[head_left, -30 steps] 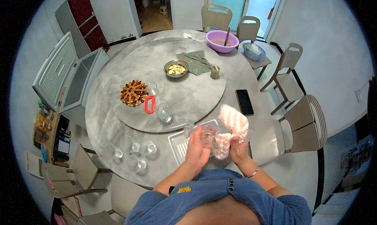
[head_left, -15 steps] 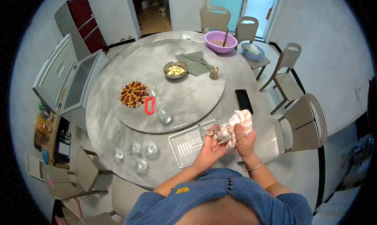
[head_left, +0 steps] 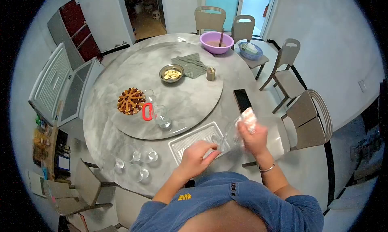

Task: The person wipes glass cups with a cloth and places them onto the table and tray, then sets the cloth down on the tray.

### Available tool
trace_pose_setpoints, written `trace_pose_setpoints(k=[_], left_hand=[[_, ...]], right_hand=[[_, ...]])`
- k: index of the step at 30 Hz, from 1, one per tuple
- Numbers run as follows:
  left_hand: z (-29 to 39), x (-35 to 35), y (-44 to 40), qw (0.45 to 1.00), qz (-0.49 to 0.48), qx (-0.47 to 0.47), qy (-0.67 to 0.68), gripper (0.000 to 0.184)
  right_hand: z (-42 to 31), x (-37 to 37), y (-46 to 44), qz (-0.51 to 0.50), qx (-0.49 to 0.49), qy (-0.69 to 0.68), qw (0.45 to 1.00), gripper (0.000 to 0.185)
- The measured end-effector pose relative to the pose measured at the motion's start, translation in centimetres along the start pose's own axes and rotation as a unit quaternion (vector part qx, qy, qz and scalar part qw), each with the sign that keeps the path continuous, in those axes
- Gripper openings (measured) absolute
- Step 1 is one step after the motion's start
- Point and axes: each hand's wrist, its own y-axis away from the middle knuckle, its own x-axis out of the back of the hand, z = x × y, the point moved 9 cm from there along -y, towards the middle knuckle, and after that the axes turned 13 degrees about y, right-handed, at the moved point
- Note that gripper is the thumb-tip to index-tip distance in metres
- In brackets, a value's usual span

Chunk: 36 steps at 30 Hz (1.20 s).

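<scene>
A pink-and-white cloth [head_left: 249,119] is bunched in my right hand [head_left: 254,139], whose fingers are closed round it. Against the cloth is a clear glass [head_left: 229,134], tilted with its foot toward the left and blurred by motion. My left hand [head_left: 197,156] has curled fingers, with the thumb and fingertips at the foot of the glass. Below both lies a white ribbed tray [head_left: 193,139] on the marble table [head_left: 101,129]. A black phone [head_left: 242,100] rests just beyond my right hand.
Several clear glasses [head_left: 138,173] stand at the near left. The turntable [head_left: 190,110] holds more glasses, a red handle-shaped item [head_left: 147,111], a brown trivet [head_left: 131,101], a metal bowl [head_left: 171,73] and a green cloth [head_left: 189,65]. A purple basin [head_left: 217,43] stands farther back. Chairs surround the table.
My left hand has turned over and moved left, its spread fingers now curled at the glass's foot. My right hand still grips the cloth. The whole view has shifted slightly.
</scene>
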Motion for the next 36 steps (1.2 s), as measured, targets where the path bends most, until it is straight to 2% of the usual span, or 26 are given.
trace_pose_setpoints(k=[3, 4, 6, 10, 11, 12, 13, 14, 15, 16, 17, 19, 20, 21, 22, 23, 25, 26, 27, 29, 30, 31, 33, 34, 35, 36], left_hand=[[3.6, 0.1, -1.6, 0.986, 0.067, -0.110, -0.106, 0.063], [3.6, -0.4, -1.5, 0.986, 0.066, -0.112, -0.106, 0.063], [0.0, -1.8, -1.1, 0.995, 0.035, 0.035, 0.082, 0.077], [-1.6, -1.8, -0.2, 0.988, 0.022, 0.006, 0.152, 0.073], [-3.5, -3.0, 0.3, 0.918, -0.022, 0.142, 0.369, 0.068], [-4.4, -5.0, 1.5, 0.782, -0.065, 0.268, 0.559, 0.063], [-5.0, -5.3, 1.9, 0.782, -0.065, 0.268, 0.559, 0.063], [-4.1, -7.1, 2.8, 0.589, -0.119, 0.247, 0.760, 0.061], [-2.3, -7.2, 3.3, 0.349, -0.162, 0.207, 0.899, 0.059], [-2.1, -7.4, 3.5, 0.326, -0.171, 0.178, 0.912, 0.064], [-2.5, -7.4, 3.6, 0.326, -0.172, 0.178, 0.912, 0.064], [-3.9, -7.4, 3.3, 0.502, -0.153, 0.193, 0.829, 0.063], [-3.7, -7.3, 3.0, 0.502, -0.155, 0.192, 0.829, 0.063], [-4.9, -6.9, 2.4, 0.646, -0.091, 0.226, 0.724, 0.064], [-6.3, -5.7, 2.3, 0.765, -0.022, 0.253, 0.592, 0.066], [-6.4, -5.7, 2.4, 0.763, -0.023, 0.253, 0.594, 0.066], [-4.9, -5.4, 2.1, 0.837, -0.090, 0.157, 0.517, 0.068], [-4.9, -5.3, 2.3, 0.836, -0.091, 0.156, 0.518, 0.068], [-5.3, -5.5, 2.7, 0.791, -0.082, 0.184, 0.578, 0.063], [-5.9, -5.9, 3.7, 0.686, -0.061, 0.236, 0.685, 0.055], [-4.6, -5.6, 3.7, 0.608, -0.031, 0.240, 0.756, 0.052], [-4.6, -5.3, 3.6, 0.607, -0.027, 0.240, 0.757, 0.052], [-3.9, -3.1, 2.6, 0.533, 0.006, 0.148, 0.833, 0.050], [-4.8, -1.5, 3.0, 0.547, 0.112, 0.177, 0.811, 0.047], [-5.1, -1.1, 2.8, 0.547, 0.119, 0.170, 0.811, 0.047], [-6.8, 0.7, 3.1, 0.579, 0.217, 0.139, 0.773, 0.046]], right_hand=[[-4.4, -1.1, 0.8, -0.074, 0.069, 0.029, 0.995, 0.016], [-6.2, -1.1, 1.1, -0.053, 0.126, 0.037, 0.990, 0.016], [-7.3, -1.4, 1.2, -0.045, 0.159, 0.049, 0.985, 0.023], [-7.5, -1.9, 1.6, -0.117, 0.186, 0.067, 0.973, 0.031], [-7.6, -2.4, 1.8, -0.164, 0.191, 0.062, 0.966, 0.030], [-7.7, -2.4, 1.9, -0.165, 0.190, 0.063, 0.966, 0.030], [-7.8, -2.4, 2.1, -0.179, 0.178, -0.015, 0.968, 0.029], [-8.0, -2.4, 2.3, -0.191, 0.165, -0.093, 0.963, 0.029], [-8.0, -2.6, 2.6, -0.191, 0.163, -0.093, 0.963, 0.029], [-8.5, -2.5, 2.8, -0.163, 0.185, -0.095, 0.964, 0.028], [-9.1, -2.3, 3.1, -0.134, 0.208, -0.098, 0.964, 0.028], [-9.2, -2.2, 3.0, -0.116, 0.159, -0.125, 0.973, 0.028], [-8.7, -2.0, 2.8, -0.097, 0.110, -0.152, 0.977, 0.028], [-8.3, -2.0, 2.7, -0.096, 0.111, -0.151, 0.978, 0.028], [-8.7, -2.2, 3.0, -0.106, 0.187, -0.076, 0.974, 0.025], [-9.5, -2.5, 3.6, -0.116, 0.260, -0.001, 0.959, 0.023], [-10.0, -2.7, 4.0, -0.137, 0.265, 0.017, 0.954, 0.021], [-10.4, -3.0, 4.2, -0.156, 0.272, 0.032, 0.949, 0.020], [-10.6, -3.2, 4.5, -0.156, 0.272, 0.034, 0.949, 0.020], [-7.5, -3.4, 4.4, -0.158, 0.021, -0.215, 0.964, 0.023], [-7.0, -3.4, 4.4, -0.152, -0.038, -0.252, 0.955, 0.026], [-7.4, -3.4, 4.2, -0.156, -0.039, -0.253, 0.954, 0.026], [-6.8, -3.5, 3.6, -0.169, -0.092, -0.286, 0.939, 0.028], [-6.2, -3.6, 3.7, -0.196, -0.086, -0.248, 0.945, 0.032], [-5.7, -3.7, 4.1, -0.204, -0.079, -0.248, 0.944, 0.032], [-7.0, -4.0, 4.6, -0.240, -0.010, -0.173, 0.955, 0.036]])
